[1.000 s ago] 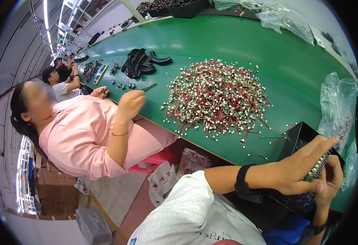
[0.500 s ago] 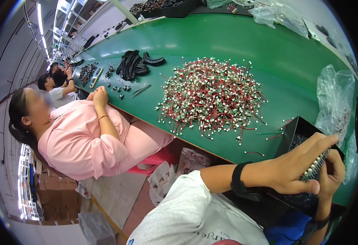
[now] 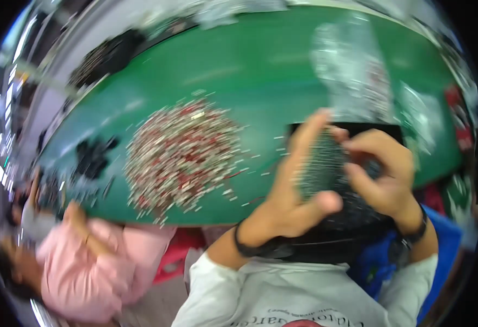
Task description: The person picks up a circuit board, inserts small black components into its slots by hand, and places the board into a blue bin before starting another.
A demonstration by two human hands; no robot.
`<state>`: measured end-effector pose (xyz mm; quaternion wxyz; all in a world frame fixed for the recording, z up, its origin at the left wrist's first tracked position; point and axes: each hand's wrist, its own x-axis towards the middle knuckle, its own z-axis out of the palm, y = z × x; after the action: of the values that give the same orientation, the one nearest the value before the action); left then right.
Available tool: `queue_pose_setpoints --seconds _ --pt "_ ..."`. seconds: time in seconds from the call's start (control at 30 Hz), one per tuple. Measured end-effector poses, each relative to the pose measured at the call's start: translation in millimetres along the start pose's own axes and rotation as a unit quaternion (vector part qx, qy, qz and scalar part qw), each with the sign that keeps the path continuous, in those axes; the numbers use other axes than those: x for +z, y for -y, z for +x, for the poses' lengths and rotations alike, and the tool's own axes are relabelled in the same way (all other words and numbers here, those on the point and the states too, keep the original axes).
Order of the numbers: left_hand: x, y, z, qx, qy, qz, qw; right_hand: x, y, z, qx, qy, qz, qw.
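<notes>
"Where can a hand pass?"
"Across the green surface (image 3: 271,82), between the wire pile (image 3: 184,158) and the clear plastic bag (image 3: 350,71)."
"And towards the black box (image 3: 326,245)?"
"Loose wired pieces (image 3: 229,194) lie on the way from the pile. The bag lies just behind the box, and the left hand (image 3: 290,201) and right hand (image 3: 386,171) crowd the room above it."

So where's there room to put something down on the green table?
The green table is bare behind the pile of parts; between that pile and the clear bag too. Crowded: the pile and the black box, with the left hand and right hand over it.
</notes>
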<state>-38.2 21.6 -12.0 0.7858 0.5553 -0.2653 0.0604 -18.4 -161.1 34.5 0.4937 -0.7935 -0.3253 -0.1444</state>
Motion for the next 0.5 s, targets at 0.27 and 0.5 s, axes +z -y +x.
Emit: queue_pose_setpoints --seconds 0.27,0.5 --pt "24 -13 3 -0.091 -0.05 -0.04 0.994 -12 -4 -7 0.007 -0.006 0.041 0.999" --pt "36 -16 2 -0.102 -0.063 -0.025 0.992 -13 -9 -4 0.026 -0.013 0.05 0.998"
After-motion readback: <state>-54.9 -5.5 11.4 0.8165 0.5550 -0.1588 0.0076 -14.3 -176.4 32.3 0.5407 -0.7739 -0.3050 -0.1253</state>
